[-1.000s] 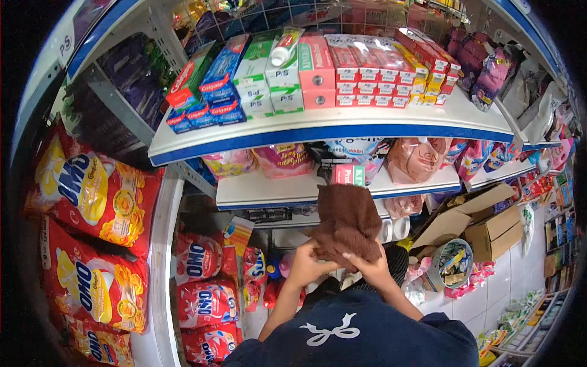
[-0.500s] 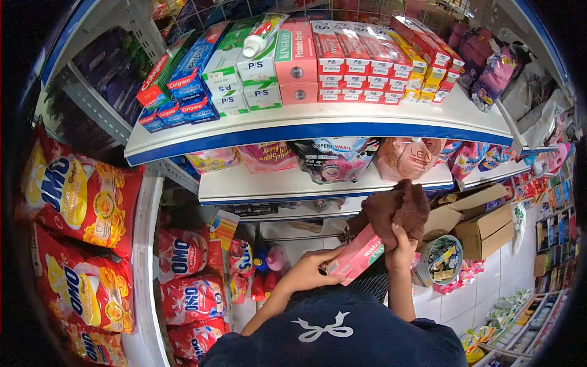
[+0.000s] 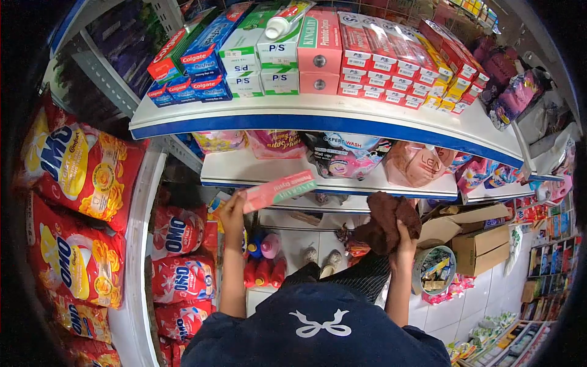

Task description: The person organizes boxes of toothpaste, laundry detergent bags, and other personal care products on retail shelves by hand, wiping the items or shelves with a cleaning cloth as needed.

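My left hand (image 3: 232, 214) grips one end of a pink and green toothpaste box (image 3: 280, 191) marked Kingbaby, held tilted before the middle shelf. Bunched in my right hand (image 3: 405, 238) is a brown cloth (image 3: 386, 221), lower and to the right. On the top shelf (image 3: 318, 120), two matching pink boxes (image 3: 320, 55) are stacked between green-white P/S boxes (image 3: 280, 61) and red P/S boxes (image 3: 376, 58). A toothpaste tube (image 3: 287, 19) with a white cap lies on the green-white boxes.
Colgate boxes (image 3: 205, 58) fill the top shelf's left end. Detergent pouches (image 3: 350, 156) stand one shelf below. Red OMO bags (image 3: 79, 171) line the left side. An open cardboard box (image 3: 483, 244) and a bucket of small packets (image 3: 435, 269) are on the floor at right.
My left hand has moved left and up with the toothpaste box, away from the cloth. The right hand keeps the cloth, slightly lower. The view has shifted a little.
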Available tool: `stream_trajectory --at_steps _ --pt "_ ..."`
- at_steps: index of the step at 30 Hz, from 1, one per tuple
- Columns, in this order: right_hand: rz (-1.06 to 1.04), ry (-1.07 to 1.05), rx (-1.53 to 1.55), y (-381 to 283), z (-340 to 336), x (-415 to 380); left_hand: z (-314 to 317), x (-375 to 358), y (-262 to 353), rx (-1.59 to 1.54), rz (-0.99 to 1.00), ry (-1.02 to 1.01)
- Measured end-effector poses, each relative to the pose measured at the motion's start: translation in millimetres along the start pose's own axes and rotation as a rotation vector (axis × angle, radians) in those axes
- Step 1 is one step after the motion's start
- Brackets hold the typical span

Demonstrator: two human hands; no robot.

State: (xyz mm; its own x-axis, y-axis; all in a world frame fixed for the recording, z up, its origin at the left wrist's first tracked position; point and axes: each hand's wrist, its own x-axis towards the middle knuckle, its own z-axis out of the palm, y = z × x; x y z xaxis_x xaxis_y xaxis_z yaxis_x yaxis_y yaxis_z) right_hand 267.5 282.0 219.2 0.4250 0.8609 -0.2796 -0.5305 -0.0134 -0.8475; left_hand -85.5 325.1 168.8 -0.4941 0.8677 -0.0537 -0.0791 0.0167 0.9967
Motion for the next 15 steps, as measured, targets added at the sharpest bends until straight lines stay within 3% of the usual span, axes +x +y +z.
stream_trajectory --at_steps 2,3,7,10,11,14,15 --pt "-0.022 0.058 -0.026 -3 -9 3 -10 28 -22 0.092 -0.03 0.03" --pt "-0.01 0.006 -0.038 -2 -16 5 -7 34 -21 0.163 0.189 -0.033" --pt "-0.033 0.018 -0.053 1 -24 6 -8 83 -56 0.147 -0.009 -0.035" --pt "-0.027 0.017 -0.063 7 -27 3 2 113 -87 0.251 0.151 0.034" --pt "-0.027 0.004 -0.053 8 -26 2 9 109 -67 0.443 0.004 0.03" --pt "-0.019 0.014 -0.033 8 -25 -1 22 117 -94 0.347 0.398 0.186" --pt "-0.027 0.033 -0.031 14 -33 2 26 100 -68 0.662 0.681 0.256"
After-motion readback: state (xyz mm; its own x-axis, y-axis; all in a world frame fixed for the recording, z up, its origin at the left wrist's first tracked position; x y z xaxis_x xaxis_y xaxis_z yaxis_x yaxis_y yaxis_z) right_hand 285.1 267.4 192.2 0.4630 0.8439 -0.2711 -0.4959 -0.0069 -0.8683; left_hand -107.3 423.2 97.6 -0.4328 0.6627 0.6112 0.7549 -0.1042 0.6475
